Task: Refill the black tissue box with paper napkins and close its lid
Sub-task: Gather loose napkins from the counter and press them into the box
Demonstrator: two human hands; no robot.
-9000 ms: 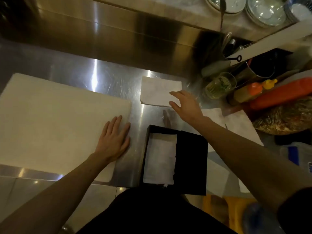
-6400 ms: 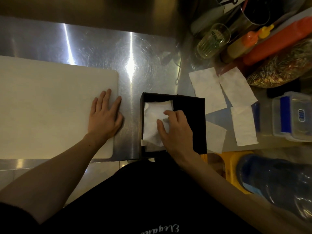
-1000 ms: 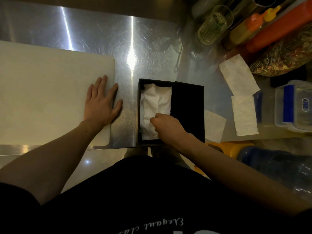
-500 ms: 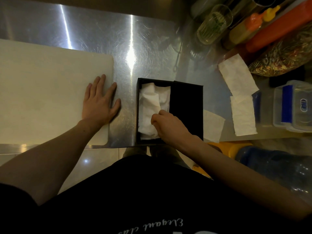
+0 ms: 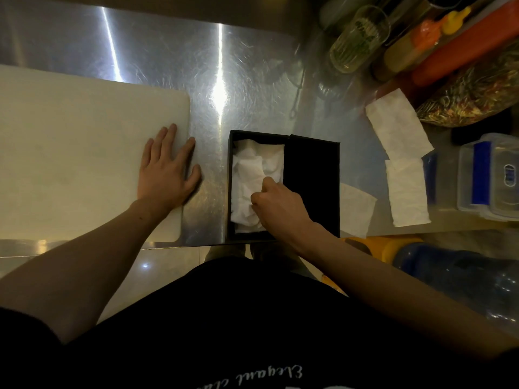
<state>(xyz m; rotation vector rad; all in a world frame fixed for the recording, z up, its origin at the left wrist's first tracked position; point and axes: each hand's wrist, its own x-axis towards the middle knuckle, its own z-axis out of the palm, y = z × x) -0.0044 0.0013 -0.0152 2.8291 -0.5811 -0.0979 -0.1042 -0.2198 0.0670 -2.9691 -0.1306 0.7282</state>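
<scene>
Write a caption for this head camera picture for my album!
Right hand tucks paper napkins into the open black tissue box; left hand rests flat on the white board.

bare steel counter behind, bottles crowding right

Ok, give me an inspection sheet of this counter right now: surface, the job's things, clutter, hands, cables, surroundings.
Surface: steel counter, scratched, with light glare.
Job's things: black tissue box open at the counter's near edge, crumpled napkins inside; its lid lies open on the right. Loose napkins lie on the counter to the right.
Clutter: white cutting board at left; glass jar, sauce bottles and clear plastic container at right.
Hands: left hand flat on the board's edge; right hand closed on the napkins in the box.
Cables: nothing seen.
Surroundings: tiled floor and a yellow object below the counter edge; dim lighting.
</scene>
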